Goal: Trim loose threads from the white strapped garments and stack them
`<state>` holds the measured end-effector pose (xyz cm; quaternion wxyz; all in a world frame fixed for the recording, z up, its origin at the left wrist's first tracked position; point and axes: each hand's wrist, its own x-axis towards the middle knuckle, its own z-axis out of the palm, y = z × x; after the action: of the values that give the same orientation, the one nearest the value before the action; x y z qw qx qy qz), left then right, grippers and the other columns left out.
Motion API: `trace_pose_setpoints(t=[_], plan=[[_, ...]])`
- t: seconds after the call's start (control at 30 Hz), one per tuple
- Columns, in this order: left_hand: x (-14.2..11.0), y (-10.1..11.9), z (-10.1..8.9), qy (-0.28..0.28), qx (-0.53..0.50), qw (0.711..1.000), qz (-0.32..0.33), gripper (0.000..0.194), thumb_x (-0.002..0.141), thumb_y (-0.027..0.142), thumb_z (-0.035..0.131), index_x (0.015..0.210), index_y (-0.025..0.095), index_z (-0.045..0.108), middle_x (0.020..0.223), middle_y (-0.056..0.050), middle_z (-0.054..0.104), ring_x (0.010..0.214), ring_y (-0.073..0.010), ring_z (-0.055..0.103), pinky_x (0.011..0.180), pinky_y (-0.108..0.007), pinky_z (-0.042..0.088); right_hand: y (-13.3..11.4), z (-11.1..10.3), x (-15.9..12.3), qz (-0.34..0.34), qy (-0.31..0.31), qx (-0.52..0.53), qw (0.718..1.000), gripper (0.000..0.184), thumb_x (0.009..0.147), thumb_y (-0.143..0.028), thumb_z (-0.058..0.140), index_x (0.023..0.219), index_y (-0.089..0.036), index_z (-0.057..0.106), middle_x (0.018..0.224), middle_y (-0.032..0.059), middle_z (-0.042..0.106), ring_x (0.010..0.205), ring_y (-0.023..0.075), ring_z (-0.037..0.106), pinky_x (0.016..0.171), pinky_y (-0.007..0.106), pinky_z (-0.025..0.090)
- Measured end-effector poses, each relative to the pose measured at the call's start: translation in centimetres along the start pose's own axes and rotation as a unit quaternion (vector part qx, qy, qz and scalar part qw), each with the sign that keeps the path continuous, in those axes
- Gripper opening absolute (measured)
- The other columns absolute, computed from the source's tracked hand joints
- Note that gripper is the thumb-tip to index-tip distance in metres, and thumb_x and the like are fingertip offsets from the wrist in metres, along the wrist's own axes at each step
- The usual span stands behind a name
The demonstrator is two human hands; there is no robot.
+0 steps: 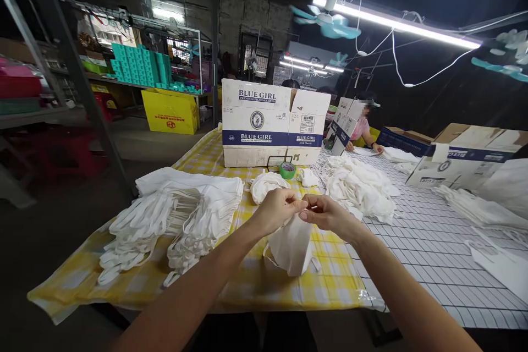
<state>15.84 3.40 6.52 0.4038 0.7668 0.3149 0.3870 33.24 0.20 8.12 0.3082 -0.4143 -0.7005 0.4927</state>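
The person's left hand (278, 210) and right hand (325, 213) met at the fingertips, each with thumb and forefinger pinched on the upper end of a white cloth piece (291, 247). The cloth piece hung directly below the joined fingers, just above or touching the table covering; which of the two could not be told. Its fabric appeared thin, matte and softly creased, broad in the body, with narrow straps looping out at the lower sides.

To the left lay a thick stack (190, 184) of similar white cloth, its layered edges folded and its straps spilling forward in loops. Beyond the hands sat a rounded white bundle (266, 186), a ring-shaped green tape roll (287, 170) and a rectangular printed cardboard carton (256, 121). A crumpled white heap (361, 187) lay to the right. The yellow checked covering (338, 283) was smooth and slightly glossy.
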Motion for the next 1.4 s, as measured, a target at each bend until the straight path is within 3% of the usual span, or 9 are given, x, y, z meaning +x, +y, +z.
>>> trace_pose_setpoints(t=[0.13,0.27,0.53,0.63,0.77,0.9,1.07,1.23,1.4], plan=[[-0.6,-0.4,0.2,-0.082,-0.137,0.987,-0.017,0.036,0.079,0.052,0.050,0.074,0.017,0.049,0.062,0.005,0.033,0.055,-0.0080,0.029,0.050,-0.023,0.023,-1.1,-1.5,-0.6,-0.008,0.001,0.005,1.000,0.023,0.079,-0.040,0.061,0.076,-0.018,0.054,0.052,-0.0084,0.023,0.045,0.0047,0.017,0.042,0.023,0.010],[-1.0,-0.7,0.0,-0.169,-0.194,0.966,-0.025,0.038,0.076,0.052,0.056,0.083,0.015,0.054,0.068,0.002,0.041,0.058,-0.0083,0.036,0.051,-0.022,0.026,-1.8,-3.2,-1.5,-0.025,0.032,0.079,0.996,0.019,0.079,-0.036,0.062,0.080,-0.019,0.053,0.067,-0.0042,0.042,0.045,0.0029,0.024,0.041,0.022,0.015],[0.1,0.1,-0.3,-0.159,-0.116,0.980,-0.006,0.038,0.076,0.049,0.055,0.062,0.014,0.051,0.054,0.005,0.036,0.049,-0.0065,0.031,0.046,-0.022,0.022,-0.6,-3.9,-2.1,0.090,-0.070,0.077,0.990,0.028,0.084,-0.042,0.053,0.103,-0.021,0.048,0.046,-0.0115,0.029,0.031,0.0027,0.022,0.031,0.017,0.009],[0.5,1.2,0.0,-0.167,-0.095,0.981,-0.001,0.036,0.078,0.049,0.053,0.069,0.014,0.057,0.056,0.004,0.039,0.049,-0.0071,0.032,0.045,-0.022,0.023,-1.3,-3.2,-1.6,0.082,-0.100,0.040,0.991,0.027,0.081,-0.041,0.057,0.094,-0.017,0.053,0.053,-0.0089,0.034,0.035,0.0011,0.022,0.031,0.017,0.013],[0.3,0.7,-0.4,-0.243,-0.158,0.957,-0.019,0.033,0.075,0.046,0.059,0.087,0.014,0.061,0.071,-0.001,0.053,0.060,-0.0101,0.045,0.052,-0.021,0.035,-3.0,-4.0,-2.0,0.057,-0.057,0.000,0.997,0.025,0.080,-0.038,0.060,0.072,-0.015,0.054,0.055,-0.0066,0.033,0.040,0.0015,0.023,0.033,0.018,0.013],[-0.4,-3.3,-1.5,-0.344,-0.111,0.931,-0.051,0.029,0.071,0.038,0.064,0.089,0.015,0.064,0.081,-0.002,0.061,0.072,-0.0143,0.054,0.063,-0.022,0.042,-4.9,-7.3,-4.4,-0.001,0.050,0.015,0.999,0.022,0.082,-0.036,0.059,0.070,-0.017,0.056,0.054,-0.0054,0.034,0.040,0.0021,0.023,0.034,0.019,0.011],[-0.1,-6.5,-4.1,-0.253,0.058,0.965,-0.030,0.023,0.073,0.035,0.061,0.077,0.013,0.067,0.073,0.000,0.062,0.068,-0.0148,0.056,0.061,-0.021,0.041,-5.3,-11.7,-7.6,-0.050,0.157,0.024,0.986,0.022,0.079,-0.036,0.061,0.066,-0.019,0.058,0.057,-0.0031,0.039,0.045,0.0050,0.034,0.038,0.018,0.024],[0.8,-2.1,-8.2,-0.151,0.154,0.976,0.045,0.030,0.074,0.041,0.059,0.075,0.013,0.069,0.072,-0.002,0.064,0.068,-0.0157,0.056,0.061,-0.022,0.041,-4.4,-13.9,-9.2,-0.013,0.127,-0.072,0.989,0.017,0.080,-0.035,0.060,0.073,-0.019,0.063,0.066,0.0007,0.050,0.058,0.0098,0.045,0.049,0.021,0.036],[1.2,2.6,-10.8,-0.111,0.220,0.965,0.094,0.029,0.077,0.041,0.056,0.081,0.016,0.070,0.078,-0.003,0.067,0.074,-0.0163,0.058,0.065,-0.023,0.042,-3.6,-14.8,-9.8,-0.010,0.168,-0.164,0.972,0.019,0.083,-0.035,0.057,0.074,-0.020,0.062,0.067,0.0003,0.048,0.057,0.0093,0.039,0.047,0.022,0.030]])
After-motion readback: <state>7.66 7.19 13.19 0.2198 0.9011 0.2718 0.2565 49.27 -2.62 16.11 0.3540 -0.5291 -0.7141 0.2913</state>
